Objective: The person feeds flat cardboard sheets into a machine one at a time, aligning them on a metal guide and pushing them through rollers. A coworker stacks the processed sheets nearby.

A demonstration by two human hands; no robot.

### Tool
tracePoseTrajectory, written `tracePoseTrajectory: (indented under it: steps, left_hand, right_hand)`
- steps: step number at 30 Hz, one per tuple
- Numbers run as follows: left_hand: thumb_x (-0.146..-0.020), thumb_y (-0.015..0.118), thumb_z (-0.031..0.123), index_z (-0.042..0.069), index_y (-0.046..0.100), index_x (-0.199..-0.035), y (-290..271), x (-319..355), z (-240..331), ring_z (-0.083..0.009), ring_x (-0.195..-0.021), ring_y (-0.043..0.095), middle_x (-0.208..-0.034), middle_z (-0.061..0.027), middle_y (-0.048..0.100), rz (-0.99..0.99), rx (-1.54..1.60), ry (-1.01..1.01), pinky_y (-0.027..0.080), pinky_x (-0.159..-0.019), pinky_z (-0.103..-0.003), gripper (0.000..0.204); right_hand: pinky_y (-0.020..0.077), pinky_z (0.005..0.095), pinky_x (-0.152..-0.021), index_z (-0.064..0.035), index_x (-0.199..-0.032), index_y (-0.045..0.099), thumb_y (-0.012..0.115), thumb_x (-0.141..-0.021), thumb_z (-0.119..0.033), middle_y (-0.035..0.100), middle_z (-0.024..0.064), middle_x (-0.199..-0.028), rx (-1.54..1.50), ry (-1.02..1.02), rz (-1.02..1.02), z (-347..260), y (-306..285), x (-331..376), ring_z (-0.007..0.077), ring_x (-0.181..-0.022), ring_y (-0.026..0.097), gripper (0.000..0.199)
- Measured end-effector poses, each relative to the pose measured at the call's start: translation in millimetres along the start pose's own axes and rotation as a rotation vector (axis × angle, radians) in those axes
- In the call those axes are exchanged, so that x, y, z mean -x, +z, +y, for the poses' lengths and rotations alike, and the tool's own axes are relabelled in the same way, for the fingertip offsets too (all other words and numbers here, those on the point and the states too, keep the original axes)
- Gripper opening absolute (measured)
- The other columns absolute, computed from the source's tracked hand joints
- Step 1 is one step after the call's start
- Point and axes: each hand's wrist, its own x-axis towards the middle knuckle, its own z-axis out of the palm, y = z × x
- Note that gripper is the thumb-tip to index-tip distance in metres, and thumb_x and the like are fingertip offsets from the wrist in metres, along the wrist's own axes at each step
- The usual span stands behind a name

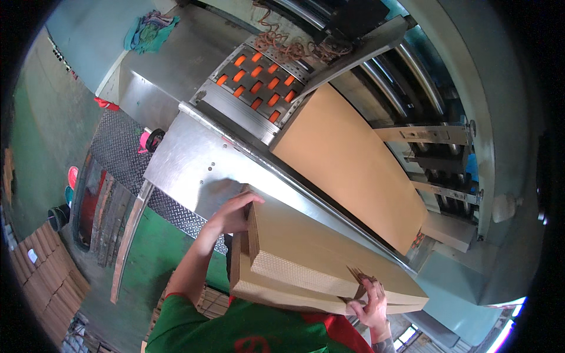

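Steadily now, I'd keep the stack [318, 238] level, between my body and the bench [200, 162]; my left fingers [245, 198] clasp its left end; my right fingers [373, 287] pinch its near edge, best kept square.

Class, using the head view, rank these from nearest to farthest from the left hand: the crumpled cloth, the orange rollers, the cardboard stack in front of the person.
1. Cardboard stack: touching the left hand and extending to its right.
2. Orange rollers: ahead, beyond the metal table.
3. Crumpled cloth: farthest, ahead and to the left.
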Motion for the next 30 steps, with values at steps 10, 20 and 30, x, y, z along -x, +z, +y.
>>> tracePoseTrajectory:
  steps: [10, 20, 30]
  left_hand:
    - [-0.074, 0.088, 0.008, 0.013, 0.066, -0.138, -14.8, -19.1, -13.9, -0.0289, -0.129, 0.063, -0.139, -0.0089, 0.067, -0.040, -0.184, 0.170, 0.051, -0.113, -0.041, 0.068]
    - [-0.087, 0.079, 0.015, 0.012, 0.059, -0.146, -16.7, -25.0, -5.2, -0.0304, -0.144, 0.054, -0.153, -0.0091, 0.060, -0.198, -0.400, 0.003, 0.042, -0.124, -0.044, 0.062]
    - [-0.099, 0.071, 0.024, 0.004, 0.067, -0.125, 5.1, -36.5, 60.5, -0.0247, -0.129, 0.061, -0.134, -0.0134, 0.066, 0.355, -0.088, 0.394, 0.040, -0.121, -0.044, 0.033]
  right_hand:
    - [0.0535, 0.0536, -0.089, -0.0014, -0.130, 0.054, 0.086, -0.073, -0.021, 0.066, 0.0211, -0.121, 0.172, -0.051, 0.061, 36.2, 22.8, -12.2, 0.0439, -0.104, 0.065, 0.068]
    - [0.0536, 0.0498, -0.085, -0.0009, -0.127, 0.058, 0.087, -0.069, -0.024, 0.066, 0.0169, -0.114, 0.200, -0.121, 0.103, 54.0, 21.5, -6.3, 0.0393, -0.103, 0.066, 0.069]
    - [0.0478, 0.0595, -0.102, -0.0033, -0.123, 0.061, 0.079, -0.084, -0.043, 0.069, 0.0181, -0.114, 0.264, -0.154, 0.443, 38.0, -86.1, 52.1, 0.0422, -0.106, 0.066, 0.058]
